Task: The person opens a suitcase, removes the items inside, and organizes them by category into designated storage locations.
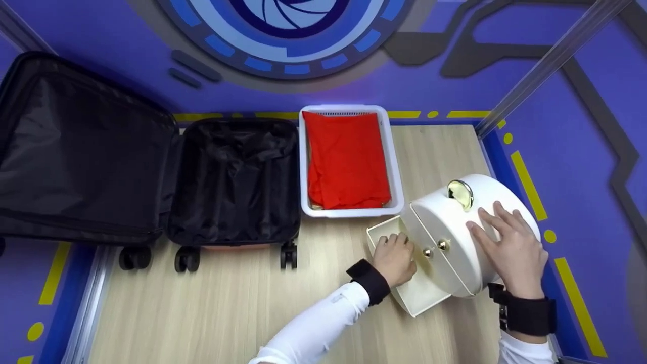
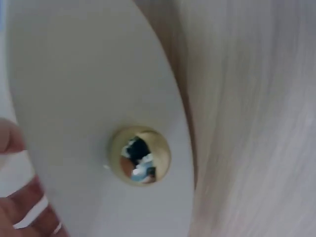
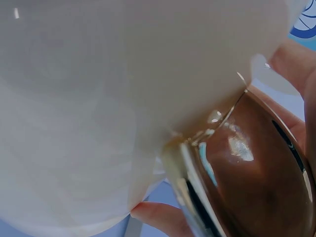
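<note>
A white round-topped storage case (image 1: 485, 189) with gold knobs (image 1: 443, 245) and a gold handle (image 1: 461, 194) stands at an angle on the right. Its bottom drawer (image 1: 423, 293) is pulled out. Inside that drawer is my left hand (image 1: 397, 260), fingers bent downward; what they hold, I cannot tell. The left wrist view has the drawer's front panel (image 2: 89, 74) with a round gold knob (image 2: 140, 155), and fingers (image 2: 24, 202) behind the panel. With fingers spread, my right hand (image 1: 515, 247) rests on the case's curved top, beside the handle.
A white basket (image 1: 397, 182) holding folded red cloth (image 1: 349, 156) is behind the drawer. Left of it lies an open black suitcase (image 1: 235, 182), its lid (image 1: 86, 156) leaning left. Purple walls (image 1: 581, 151) bound the wooden tabletop (image 1: 227, 313) at the back and sides.
</note>
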`<state>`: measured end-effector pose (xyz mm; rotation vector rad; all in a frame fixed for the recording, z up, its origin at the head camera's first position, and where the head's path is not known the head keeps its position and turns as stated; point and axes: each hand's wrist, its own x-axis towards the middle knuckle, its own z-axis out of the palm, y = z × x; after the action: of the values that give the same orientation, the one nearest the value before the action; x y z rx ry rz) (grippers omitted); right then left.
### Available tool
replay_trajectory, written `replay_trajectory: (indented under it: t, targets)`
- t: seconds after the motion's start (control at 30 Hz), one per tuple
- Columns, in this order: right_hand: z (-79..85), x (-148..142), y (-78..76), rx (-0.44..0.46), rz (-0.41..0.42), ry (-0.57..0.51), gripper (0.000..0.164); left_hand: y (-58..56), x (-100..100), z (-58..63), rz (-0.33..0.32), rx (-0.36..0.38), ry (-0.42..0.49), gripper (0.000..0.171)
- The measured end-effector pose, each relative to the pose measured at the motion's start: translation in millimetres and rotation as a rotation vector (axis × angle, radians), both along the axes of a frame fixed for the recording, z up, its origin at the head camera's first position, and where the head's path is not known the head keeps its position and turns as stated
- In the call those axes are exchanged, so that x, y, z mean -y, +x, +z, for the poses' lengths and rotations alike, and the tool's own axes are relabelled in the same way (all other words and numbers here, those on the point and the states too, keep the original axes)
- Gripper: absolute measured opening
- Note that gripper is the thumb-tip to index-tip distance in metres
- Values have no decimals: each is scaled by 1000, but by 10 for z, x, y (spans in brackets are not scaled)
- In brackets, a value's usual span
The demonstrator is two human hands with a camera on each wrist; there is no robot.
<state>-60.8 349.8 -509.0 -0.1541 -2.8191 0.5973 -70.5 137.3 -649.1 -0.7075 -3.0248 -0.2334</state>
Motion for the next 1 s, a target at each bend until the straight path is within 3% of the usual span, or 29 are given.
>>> replay_trajectory:
  t: [0.13, 0.23, 0.33, 0.47, 0.6, 0.73, 0.83, 0.9, 1.0]
  targets:
    - [8, -5, -1, 0, 0, -12, 48, 89, 194, 39, -19, -102, 305, 12]
    - [13, -7, 4, 1, 4, -19, 48, 168, 385, 0, 10, -86, 505, 12]
    - [19, -22, 12, 6, -2, -11, 49, 249, 592, -97, 77, -28, 643, 14]
    - [23, -51, 14, 26, -16, -3, 50, 371, 835, -274, 161, 81, 749, 19]
    - [32, -56, 11, 37, -19, -1, 50, 492, 974, -500, 144, 225, 847, 21]
    - [34, -34, 4, 29, -13, 0, 50, 550, 964, -902, 95, 373, 921, 26]
    - [22, -17, -1, 19, -3, 0, 49, 560, 903, -1175, 104, 484, 967, 29]
    - [17, -9, -2, 18, 0, 1, 49, 564, 865, -1250, 118, 546, 1001, 30]
    - [18, 2, 2, 17, 0, -1, 49, 564, 823, -1304, 135, 564, 1033, 27]
